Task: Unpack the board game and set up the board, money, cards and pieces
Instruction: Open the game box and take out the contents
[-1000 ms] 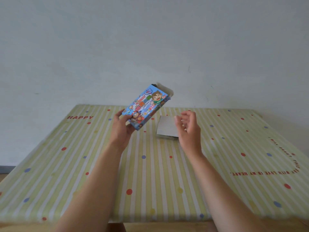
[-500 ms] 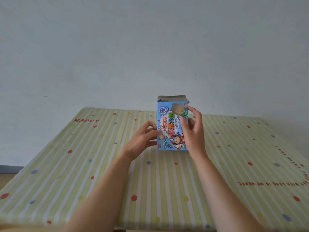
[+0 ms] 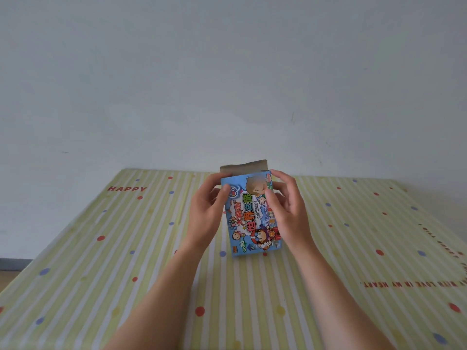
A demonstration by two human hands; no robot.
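Observation:
A small blue board game box (image 3: 250, 218) with cartoon figures stands upright near the middle of the table, its brown top flap (image 3: 243, 168) raised at the back. My left hand (image 3: 206, 214) grips the box's left edge, thumb on the front near the top corner. On the opposite edge my right hand (image 3: 286, 210) holds the box with its fingers curled around the top right corner. The grey folded sheet seen earlier on the table is hidden behind the box and hands.
The table wears a yellow-green striped cloth (image 3: 126, 261) with red, blue and yellow dots and red lettering. A plain white wall stands directly behind the table's far edge (image 3: 353, 178). A strip of floor (image 3: 12, 263) shows at far left.
The box went from tilted in my left hand alone to upright, held by both hands. My hands have slid up to its top corners. The camera has moved closer.

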